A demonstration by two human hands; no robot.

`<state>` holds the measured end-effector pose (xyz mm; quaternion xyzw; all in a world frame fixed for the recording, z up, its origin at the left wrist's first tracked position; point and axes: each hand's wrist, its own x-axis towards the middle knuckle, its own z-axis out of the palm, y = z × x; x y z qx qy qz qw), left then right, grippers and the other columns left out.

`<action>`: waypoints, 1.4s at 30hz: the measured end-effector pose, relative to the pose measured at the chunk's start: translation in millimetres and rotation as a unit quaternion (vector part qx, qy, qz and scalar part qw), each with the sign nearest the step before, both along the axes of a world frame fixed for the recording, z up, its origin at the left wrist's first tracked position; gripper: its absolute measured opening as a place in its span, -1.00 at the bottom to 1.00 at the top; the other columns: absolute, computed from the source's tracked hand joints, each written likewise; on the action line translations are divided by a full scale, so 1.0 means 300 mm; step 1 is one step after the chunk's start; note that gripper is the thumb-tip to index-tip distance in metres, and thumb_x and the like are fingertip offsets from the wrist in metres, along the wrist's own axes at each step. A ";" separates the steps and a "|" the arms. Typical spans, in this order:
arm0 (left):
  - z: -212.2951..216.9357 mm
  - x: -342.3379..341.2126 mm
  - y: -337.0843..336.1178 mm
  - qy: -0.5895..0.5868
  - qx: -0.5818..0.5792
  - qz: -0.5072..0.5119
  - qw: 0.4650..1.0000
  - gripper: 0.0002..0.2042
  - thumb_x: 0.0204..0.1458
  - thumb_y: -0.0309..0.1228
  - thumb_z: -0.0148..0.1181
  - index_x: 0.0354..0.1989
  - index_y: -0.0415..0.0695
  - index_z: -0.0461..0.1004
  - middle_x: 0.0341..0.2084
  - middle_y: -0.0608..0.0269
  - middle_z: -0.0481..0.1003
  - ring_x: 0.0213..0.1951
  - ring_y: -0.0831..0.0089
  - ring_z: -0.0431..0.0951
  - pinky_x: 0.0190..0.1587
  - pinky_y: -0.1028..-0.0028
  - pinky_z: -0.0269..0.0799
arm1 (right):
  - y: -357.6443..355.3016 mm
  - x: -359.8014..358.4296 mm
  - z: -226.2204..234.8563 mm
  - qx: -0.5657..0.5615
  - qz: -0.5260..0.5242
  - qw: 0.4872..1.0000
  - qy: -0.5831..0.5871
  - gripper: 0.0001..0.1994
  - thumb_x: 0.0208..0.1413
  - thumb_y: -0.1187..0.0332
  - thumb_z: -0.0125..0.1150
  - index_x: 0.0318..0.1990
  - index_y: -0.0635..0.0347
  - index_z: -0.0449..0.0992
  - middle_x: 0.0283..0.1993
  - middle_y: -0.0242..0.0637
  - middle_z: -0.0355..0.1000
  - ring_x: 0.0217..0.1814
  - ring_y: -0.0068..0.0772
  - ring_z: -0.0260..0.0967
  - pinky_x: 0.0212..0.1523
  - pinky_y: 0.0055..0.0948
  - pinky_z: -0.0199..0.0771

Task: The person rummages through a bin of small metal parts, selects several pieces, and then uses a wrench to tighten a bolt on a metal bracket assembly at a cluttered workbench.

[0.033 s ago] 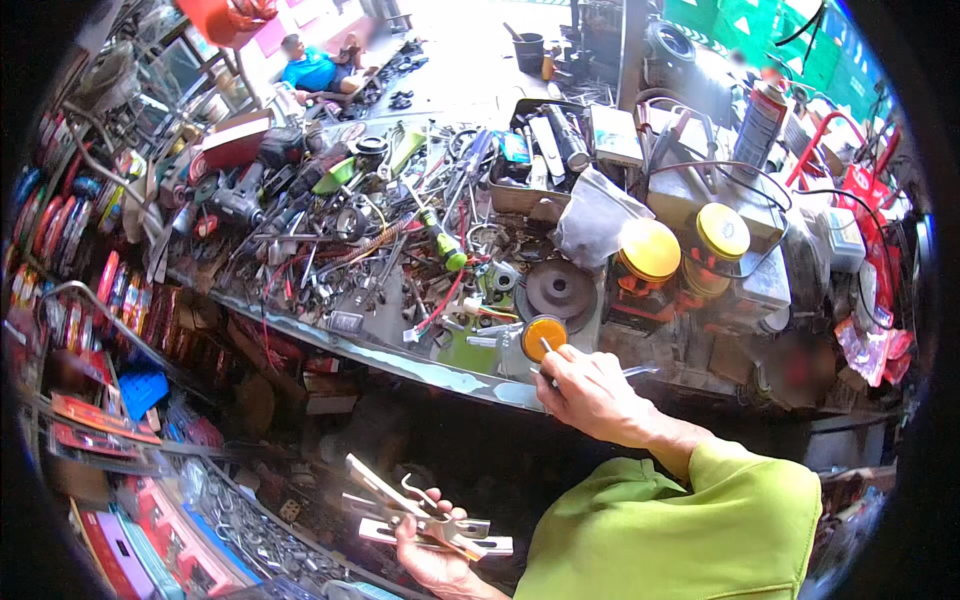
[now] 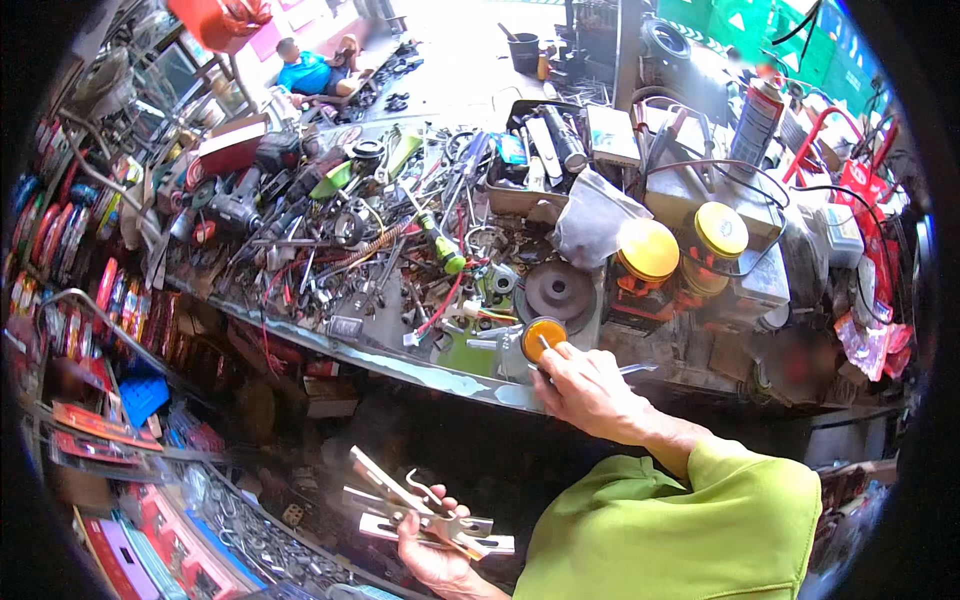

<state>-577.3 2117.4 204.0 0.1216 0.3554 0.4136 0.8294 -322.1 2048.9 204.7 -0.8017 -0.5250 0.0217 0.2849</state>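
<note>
- Now, starting on the left, my left hand sits low below the bench edge, fingers curled around a bundle of flat metal brackets with a bent wire hook lying across them; I judge the grip firm but loose enough that the plates fan out.
- I keep that bundle level and close to my body, since a tilt could let a plate slide off onto the packets hanging below.
- Moving toward the middle, the workbench is crowded with hand tools, springs and a green-handled screwdriver, so I avoid sweeping anything with my forearm.
- Just right of centre, my right hand is up at the front edge of the bench, fingers closed around a thin metal tool whose tip touches the small orange-lidded tin.
- I judge the work in hand to be at that lid, so I steady my wrist on the bench edge and keep the tool tip near the rim and not the middle.
- Further right, two yellow-lidded jars stand behind the tin; I stay clear of them.
- My green sleeve hides part of my forearm.
</note>
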 end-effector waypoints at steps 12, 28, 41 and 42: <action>0.171 0.465 0.418 0.042 0.220 -0.286 0.932 -0.61 0.03 -0.40 0.05 0.02 -0.33 0.30 -0.21 -0.15 0.47 -0.27 0.12 0.58 -0.23 0.25 0.57 | 0.129 0.077 0.094 0.061 -0.046 0.994 0.080 -0.80 0.08 0.28 0.09 -0.40 0.23 0.34 -0.46 -0.04 0.36 -0.44 0.03 0.39 -0.44 -0.12 0.38; 0.111 0.744 0.813 0.033 0.201 -0.559 0.804 -0.71 0.02 -0.52 0.15 -0.06 -0.28 0.39 -0.30 0.09 0.54 -0.25 0.29 0.60 -0.30 0.40 0.59 | 0.371 0.127 0.189 0.022 -0.306 0.951 -0.025 -0.80 0.09 0.30 0.11 -0.43 0.26 0.35 -0.45 -0.05 0.36 -0.45 0.03 0.39 -0.42 -0.12 0.38; 0.132 0.776 0.914 0.038 0.263 -0.596 0.757 -0.83 0.00 -0.50 0.19 -0.23 -0.25 0.43 -0.40 0.24 0.50 -0.37 0.45 0.56 -0.34 0.48 0.50 | 0.557 0.107 0.095 -0.123 -0.246 0.960 -0.054 -0.82 0.02 0.37 0.12 -0.32 0.32 0.37 -0.38 -0.03 0.35 -0.45 -0.06 0.44 -0.47 -0.22 0.48; 0.093 0.790 0.927 0.020 0.291 -0.603 0.742 -0.81 0.00 -0.49 0.20 -0.22 -0.25 0.43 -0.42 0.31 0.49 -0.42 0.55 0.49 -0.34 0.51 0.45 | 0.569 0.101 0.093 -0.120 -0.247 0.960 -0.055 -0.81 0.02 0.37 0.12 -0.31 0.33 0.37 -0.37 -0.03 0.34 -0.45 -0.06 0.44 -0.47 -0.22 0.48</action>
